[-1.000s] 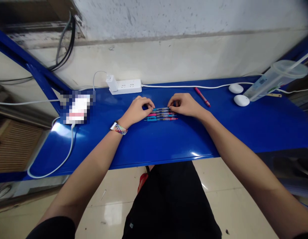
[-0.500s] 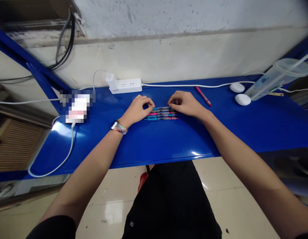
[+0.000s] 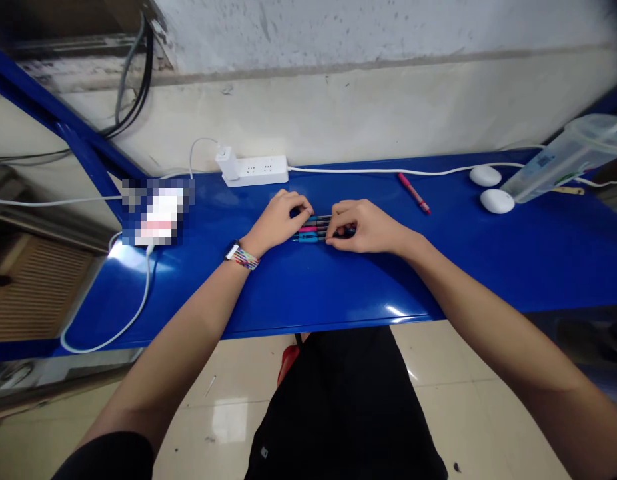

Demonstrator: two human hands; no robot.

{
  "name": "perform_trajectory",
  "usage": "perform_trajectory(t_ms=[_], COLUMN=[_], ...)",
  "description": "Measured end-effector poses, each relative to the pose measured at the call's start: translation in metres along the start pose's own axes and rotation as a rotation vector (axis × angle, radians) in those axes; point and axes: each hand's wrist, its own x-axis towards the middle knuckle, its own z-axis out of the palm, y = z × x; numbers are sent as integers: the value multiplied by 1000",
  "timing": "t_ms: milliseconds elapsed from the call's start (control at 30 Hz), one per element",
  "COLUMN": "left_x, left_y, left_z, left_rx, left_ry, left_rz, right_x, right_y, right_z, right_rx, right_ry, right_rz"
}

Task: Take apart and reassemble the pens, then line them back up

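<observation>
Pens (image 3: 310, 229): one row, side by side on the blue tabletop (image 3: 288, 293), between your two hands. The left ends lie just beside the fingertips of your left hand (image 3: 284, 217); the right ends are covered by the fingers of your right hand (image 3: 366, 227).

Count, row: at least four, being two blue, at the far and near edges, with one pink and one dark between them; your fingers hide the exact total.

Count, elsewhere on the tabletop: one red pen (image 3: 414, 193), apart, beyond your right hand and to its right; one white power strip (image 3: 262, 171) with one plug adapter (image 3: 226, 164) at its left end; two white rounded objects (image 3: 485, 176); one translucent container (image 3: 563, 160), tilted in view.

Hands: two. Left: fingers curled, thumb and forefinger tips nearly together at the far pens. Right: fingers bent, thumb and fingertips drawn close over the row, at its near side. Whether either hand is clamped on a pen, you cannot tell from this view.
</observation>
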Motion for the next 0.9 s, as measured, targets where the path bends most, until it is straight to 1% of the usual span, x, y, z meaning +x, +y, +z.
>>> perform_trajectory(t_ms=[100, 267, 433, 600, 700, 800, 900], left_x=[1, 1, 1, 1, 1, 1, 1], left_y=[0, 0, 0, 1, 1, 2, 3], left_z=[0, -1, -1, -1, -1, -1, -1], left_rx=[-5, -26, -33, -31, -35, -38, -98], left_ry=[5, -4, -6, -11, -11, -2, 46], left_rz=[0, -8, -13, -15, -13, -16, -22], right_x=[0, -1, -1, -2, -1, 0, 0], right_y=[0, -2, -5, -5, -6, -7, -5], right_z=[0, -2, -3, -3, -3, -4, -6], right_rx=[26, -45, -79, -164, -142, -29, 83], right_ry=[-26, 10, -43, -88, -103, -70, 33], right_rz=[2, 70, 91, 112, 105, 96, 104])
